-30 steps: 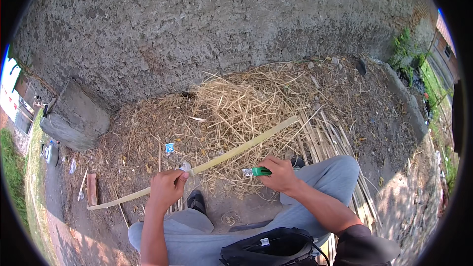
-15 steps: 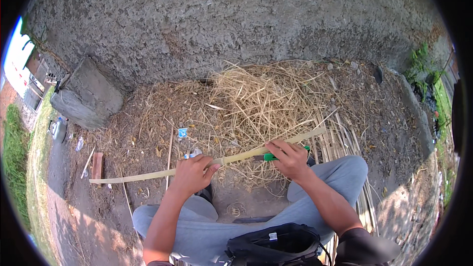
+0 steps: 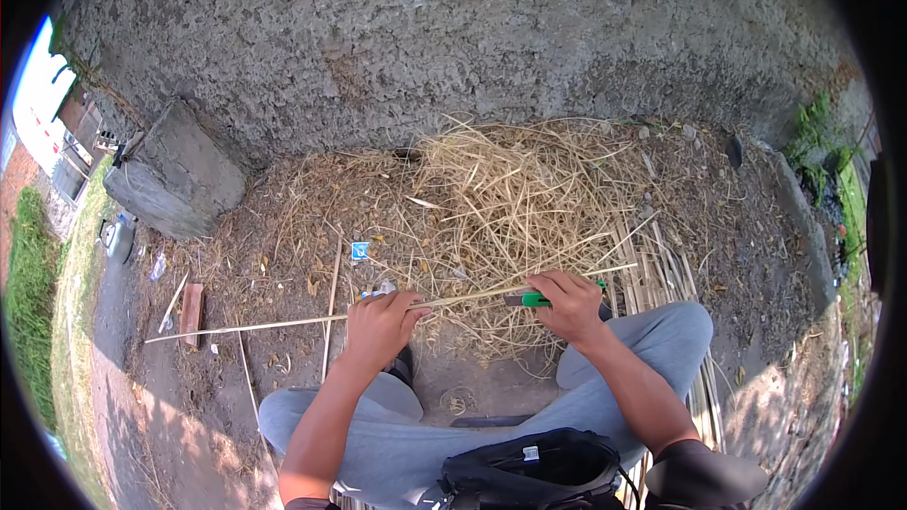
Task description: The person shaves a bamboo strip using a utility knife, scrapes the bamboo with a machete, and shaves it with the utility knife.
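Observation:
A long, pale bamboo strip (image 3: 274, 325) stretches from left to right in front of me, its narrow edge now facing up. My left hand (image 3: 380, 329) is closed around it near the middle. Further right, my right hand (image 3: 572, 310) pinches the same strip between thumb and fingers. That hand also keeps a green-handled knife (image 3: 536, 300) in its grip; a short dark blade points left, just below the strip, and whether it touches the strip I cannot tell. Beyond my hands lies a heap of thin bamboo shavings (image 3: 520, 189).
Split bamboo slats (image 3: 652, 269) lie by my right knee. A rough wall (image 3: 453, 38) rises behind the shavings. At left are a concrete block (image 3: 179, 175), a reddish-brown block (image 3: 192, 314) and a metal kettle (image 3: 118, 238). A small blue packet (image 3: 360, 250) rests on the dirt. A black bag (image 3: 529, 472) sits on my lap.
The bamboo strip has been turned from its broad face to its narrow edge, and its left end has moved slightly further left. Both hands keep their hold, and the knife stays in the right.

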Action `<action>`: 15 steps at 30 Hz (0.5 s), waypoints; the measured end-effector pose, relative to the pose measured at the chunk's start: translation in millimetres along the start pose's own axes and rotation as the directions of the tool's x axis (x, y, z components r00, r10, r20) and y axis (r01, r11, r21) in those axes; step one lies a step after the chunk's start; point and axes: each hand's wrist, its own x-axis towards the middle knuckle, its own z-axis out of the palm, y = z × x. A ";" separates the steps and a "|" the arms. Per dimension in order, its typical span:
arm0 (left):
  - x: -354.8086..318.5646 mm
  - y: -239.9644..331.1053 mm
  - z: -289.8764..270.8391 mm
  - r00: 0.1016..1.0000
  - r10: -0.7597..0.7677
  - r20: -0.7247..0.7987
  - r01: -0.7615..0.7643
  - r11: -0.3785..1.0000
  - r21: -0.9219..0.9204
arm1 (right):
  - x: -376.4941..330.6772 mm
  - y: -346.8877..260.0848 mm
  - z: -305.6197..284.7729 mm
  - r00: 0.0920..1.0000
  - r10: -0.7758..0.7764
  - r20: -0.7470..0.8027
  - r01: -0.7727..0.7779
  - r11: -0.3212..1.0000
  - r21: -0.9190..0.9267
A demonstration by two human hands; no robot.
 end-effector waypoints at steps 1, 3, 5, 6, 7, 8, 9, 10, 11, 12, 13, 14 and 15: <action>0.7 0.6 -0.3 1.000 -0.003 -0.007 0.003 1.000 0.002 | 0.1 -0.6 0.3 1.000 0.025 -0.001 -0.025 1.000 0.014; 0.1 2.1 0.7 1.000 -0.020 0.001 0.020 1.000 0.013 | -0.2 -2.0 1.2 0.994 0.101 0.028 -0.103 0.992 0.076; 2.3 3.0 0.3 0.999 -0.035 0.007 0.035 0.999 0.027 | -0.1 -4.3 1.9 0.983 0.174 0.058 -0.181 0.974 0.136; 4.7 2.9 0.1 0.995 0.016 -0.102 -0.010 0.998 0.055 | -0.5 -5.5 2.7 0.958 0.257 0.128 -0.276 0.947 0.161; 8.2 3.6 0.8 0.976 0.071 -0.208 -0.054 0.995 0.083 | 0.9 -6.4 2.0 0.920 0.337 0.199 -0.371 0.912 0.176; 9.9 6.1 0.6 0.975 0.078 -0.209 -0.061 0.995 0.082 | 3.0 -7.4 0.6 0.920 0.340 0.194 -0.373 0.912 0.173; 10.4 10.3 -0.9 0.958 0.080 -0.275 -0.038 0.987 0.154 | 5.6 -8.9 -1.7 0.883 0.400 0.244 -0.443 0.883 0.155; 10.3 13.4 -2.6 0.937 0.087 -0.339 -0.010 0.975 0.223 | 7.4 -10.1 -3.4 0.840 0.457 0.292 -0.510 0.850 0.136; 10.4 13.5 -3.7 0.936 0.094 -0.338 -0.017 0.974 0.224 | 7.6 -9.7 -3.7 0.840 0.461 0.287 -0.512 0.848 0.136; 10.2 12.3 -5.5 0.905 0.144 -0.400 -0.044 0.967 0.249 | 7.5 -9.0 -3.9 0.823 0.469 0.319 -0.529 0.838 0.132; 10.3 11.3 -7.1 0.867 0.195 -0.460 -0.069 0.959 0.275 | 8.1 -8.2 -4.6 0.806 0.477 0.351 -0.545 0.829 0.126; 9.7 11.0 -9.3 0.865 0.201 -0.460 -0.076 0.958 0.275 | 9.0 -8.3 -5.9 0.806 0.480 0.345 -0.547 0.828 0.125; 8.5 11.1 -12.2 0.847 0.217 -0.485 -0.082 0.955 0.284 | 10.3 -9.4 -8.0 0.776 0.509 0.373 -0.588 0.797 0.134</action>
